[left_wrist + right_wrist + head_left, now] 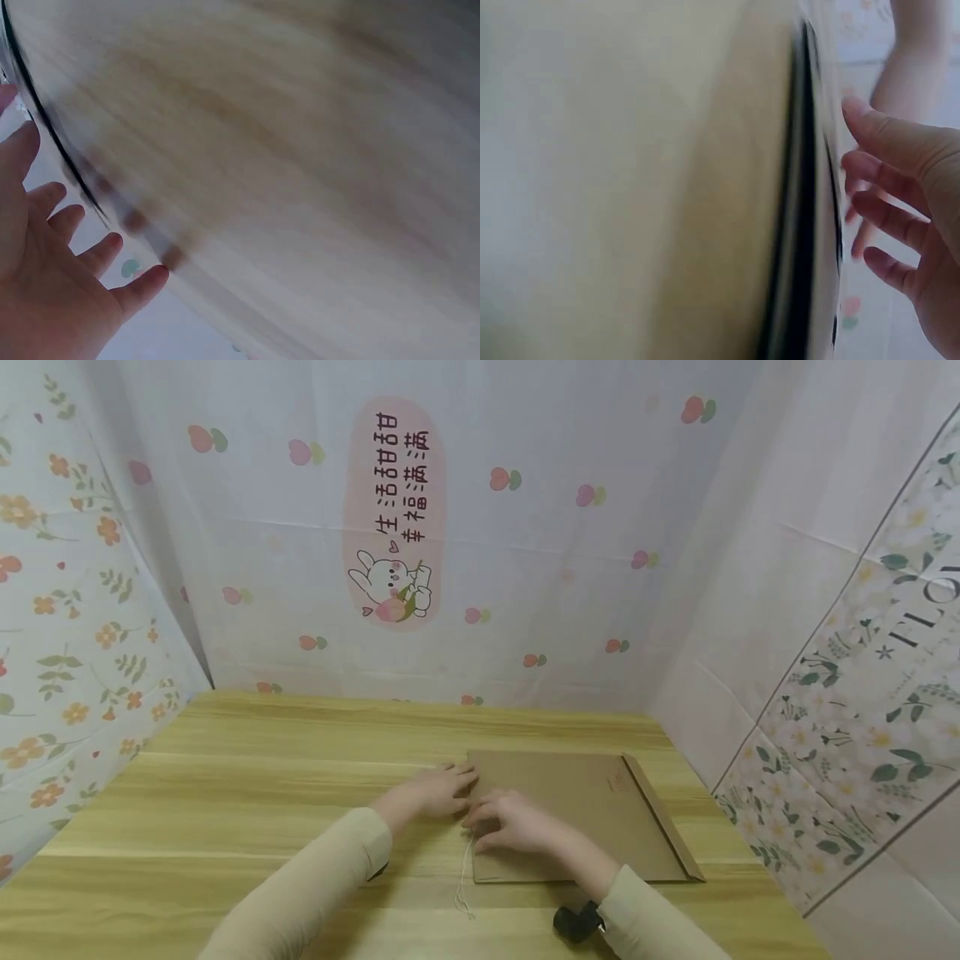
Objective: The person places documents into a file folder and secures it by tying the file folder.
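A flat brown kraft-paper file envelope [577, 818] lies on the wood-grain table, its folded flap strip on the right side. From its left side a thin white string [463, 881] trails onto the table. My left hand [442, 789] is at the envelope's left edge, fingers spread and fairly straight. Just beside it, my right hand [517, 822] is over the envelope's left part, fingers loosely bent; the thumb stands apart from them in the right wrist view. Nothing shows between the fingers of either hand [60, 277] [915, 202] in the wrist views.
A small black object [576, 924] is by my right sleeve near the front of the table [247, 777]. Patterned white curtains [525, 568] stand behind and at both sides of the table.
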A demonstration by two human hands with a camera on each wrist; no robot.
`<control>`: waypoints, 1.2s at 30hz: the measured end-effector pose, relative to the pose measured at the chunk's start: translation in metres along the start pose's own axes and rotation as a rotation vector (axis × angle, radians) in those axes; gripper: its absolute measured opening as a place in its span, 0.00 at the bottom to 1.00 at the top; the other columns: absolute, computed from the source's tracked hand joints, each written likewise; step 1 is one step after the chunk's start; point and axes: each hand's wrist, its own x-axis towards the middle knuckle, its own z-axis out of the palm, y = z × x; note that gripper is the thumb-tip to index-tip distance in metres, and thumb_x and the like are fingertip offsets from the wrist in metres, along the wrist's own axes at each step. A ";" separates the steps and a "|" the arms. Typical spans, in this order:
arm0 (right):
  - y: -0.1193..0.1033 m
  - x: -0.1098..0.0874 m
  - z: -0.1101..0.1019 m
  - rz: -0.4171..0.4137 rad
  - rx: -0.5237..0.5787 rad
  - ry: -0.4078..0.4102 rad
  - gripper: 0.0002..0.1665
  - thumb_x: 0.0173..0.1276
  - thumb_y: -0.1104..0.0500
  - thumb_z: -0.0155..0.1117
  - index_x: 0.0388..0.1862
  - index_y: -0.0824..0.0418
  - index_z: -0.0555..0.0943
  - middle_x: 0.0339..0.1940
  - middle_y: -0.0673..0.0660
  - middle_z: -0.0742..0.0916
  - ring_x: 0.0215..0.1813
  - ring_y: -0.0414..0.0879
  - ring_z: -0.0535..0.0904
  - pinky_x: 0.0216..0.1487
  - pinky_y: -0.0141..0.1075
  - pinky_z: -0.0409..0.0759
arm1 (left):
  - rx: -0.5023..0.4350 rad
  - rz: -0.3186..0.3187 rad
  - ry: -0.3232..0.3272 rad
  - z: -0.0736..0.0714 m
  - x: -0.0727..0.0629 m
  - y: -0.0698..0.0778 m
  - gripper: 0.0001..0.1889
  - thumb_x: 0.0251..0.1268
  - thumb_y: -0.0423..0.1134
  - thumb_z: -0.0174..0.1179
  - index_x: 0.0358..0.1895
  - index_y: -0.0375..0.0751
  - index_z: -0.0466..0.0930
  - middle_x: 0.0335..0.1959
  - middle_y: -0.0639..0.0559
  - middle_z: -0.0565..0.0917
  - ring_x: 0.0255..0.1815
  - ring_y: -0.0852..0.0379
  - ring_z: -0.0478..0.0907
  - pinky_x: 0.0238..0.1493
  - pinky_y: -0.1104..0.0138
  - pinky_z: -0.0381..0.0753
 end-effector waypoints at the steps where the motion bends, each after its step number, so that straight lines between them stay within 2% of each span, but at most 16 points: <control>1: -0.004 0.000 0.002 0.014 0.014 -0.022 0.21 0.58 0.51 0.72 0.51 0.52 0.84 0.55 0.46 0.82 0.62 0.44 0.72 0.63 0.43 0.67 | -0.001 -0.013 -0.005 0.001 0.000 0.001 0.33 0.72 0.56 0.48 0.74 0.45 0.58 0.75 0.51 0.57 0.73 0.43 0.54 0.67 0.46 0.58; 4: -0.011 0.000 0.005 0.030 0.045 -0.063 0.22 0.58 0.51 0.71 0.53 0.52 0.83 0.55 0.43 0.82 0.66 0.45 0.69 0.66 0.41 0.65 | -0.021 -0.048 -0.024 0.000 0.001 0.003 0.34 0.71 0.57 0.50 0.74 0.45 0.57 0.75 0.52 0.56 0.73 0.44 0.52 0.67 0.44 0.56; 6: -0.011 0.002 0.007 0.014 0.058 -0.064 0.20 0.57 0.51 0.72 0.50 0.52 0.84 0.51 0.41 0.83 0.65 0.45 0.70 0.65 0.39 0.66 | -0.035 -0.064 -0.036 -0.001 0.001 0.005 0.35 0.70 0.57 0.51 0.74 0.46 0.58 0.75 0.52 0.56 0.73 0.44 0.52 0.67 0.43 0.55; 10: -0.009 0.005 0.009 0.009 0.092 -0.061 0.12 0.57 0.52 0.72 0.40 0.51 0.85 0.44 0.39 0.81 0.59 0.41 0.73 0.63 0.37 0.67 | -0.034 -0.078 -0.046 -0.003 0.002 0.006 0.35 0.69 0.56 0.53 0.74 0.46 0.58 0.75 0.53 0.56 0.74 0.44 0.51 0.67 0.42 0.54; 15: -0.008 0.006 0.012 0.012 0.117 -0.071 0.05 0.58 0.51 0.70 0.30 0.48 0.83 0.36 0.37 0.77 0.44 0.33 0.73 0.52 0.30 0.72 | -0.026 -0.088 -0.058 -0.002 0.001 0.006 0.35 0.68 0.56 0.54 0.74 0.47 0.58 0.75 0.54 0.56 0.74 0.44 0.51 0.67 0.42 0.56; 17: -0.008 0.005 0.013 -0.006 0.105 -0.069 0.05 0.60 0.51 0.69 0.29 0.48 0.81 0.34 0.37 0.76 0.39 0.32 0.71 0.45 0.27 0.73 | -0.037 -0.092 -0.058 -0.002 0.002 0.006 0.34 0.68 0.55 0.54 0.74 0.47 0.58 0.75 0.54 0.56 0.74 0.44 0.50 0.67 0.43 0.55; 20: -0.006 0.003 0.015 -0.030 0.110 -0.072 0.06 0.63 0.51 0.66 0.29 0.49 0.79 0.34 0.38 0.75 0.38 0.31 0.70 0.45 0.26 0.73 | -0.050 -0.094 -0.061 -0.001 0.003 0.006 0.34 0.69 0.55 0.53 0.74 0.47 0.58 0.75 0.54 0.55 0.74 0.44 0.50 0.67 0.43 0.54; 23: -0.004 -0.001 0.016 -0.032 0.162 -0.075 0.06 0.67 0.53 0.62 0.31 0.49 0.76 0.34 0.39 0.75 0.38 0.32 0.70 0.45 0.27 0.73 | -0.056 -0.097 -0.068 -0.001 0.003 0.006 0.35 0.69 0.57 0.52 0.74 0.47 0.57 0.75 0.54 0.55 0.74 0.44 0.49 0.68 0.43 0.52; 27: -0.003 -0.007 0.015 0.020 0.322 -0.067 0.07 0.71 0.57 0.58 0.31 0.51 0.73 0.28 0.41 0.74 0.34 0.33 0.69 0.38 0.28 0.71 | -0.066 -0.102 -0.082 -0.002 0.001 0.007 0.37 0.68 0.60 0.51 0.75 0.47 0.56 0.76 0.54 0.53 0.75 0.45 0.47 0.68 0.42 0.51; 32: 0.001 -0.017 0.013 0.120 0.537 -0.030 0.07 0.71 0.59 0.58 0.31 0.56 0.75 0.24 0.45 0.77 0.28 0.35 0.70 0.31 0.28 0.70 | -0.060 -0.101 -0.084 -0.003 -0.001 0.009 0.36 0.68 0.58 0.51 0.75 0.47 0.56 0.76 0.54 0.52 0.75 0.44 0.46 0.68 0.41 0.49; 34: 0.004 -0.023 0.012 0.172 0.585 -0.001 0.07 0.71 0.59 0.59 0.32 0.58 0.76 0.23 0.47 0.78 0.26 0.37 0.70 0.28 0.28 0.70 | -0.056 -0.102 -0.087 -0.003 -0.001 0.009 0.36 0.68 0.58 0.51 0.75 0.46 0.55 0.76 0.54 0.52 0.75 0.44 0.46 0.68 0.41 0.48; 36: 0.007 -0.028 0.011 0.235 0.587 0.041 0.08 0.70 0.57 0.61 0.33 0.60 0.76 0.21 0.48 0.78 0.24 0.37 0.71 0.25 0.28 0.70 | -0.058 -0.104 -0.094 -0.003 -0.002 0.009 0.36 0.68 0.58 0.51 0.75 0.46 0.55 0.76 0.54 0.52 0.75 0.44 0.45 0.68 0.41 0.47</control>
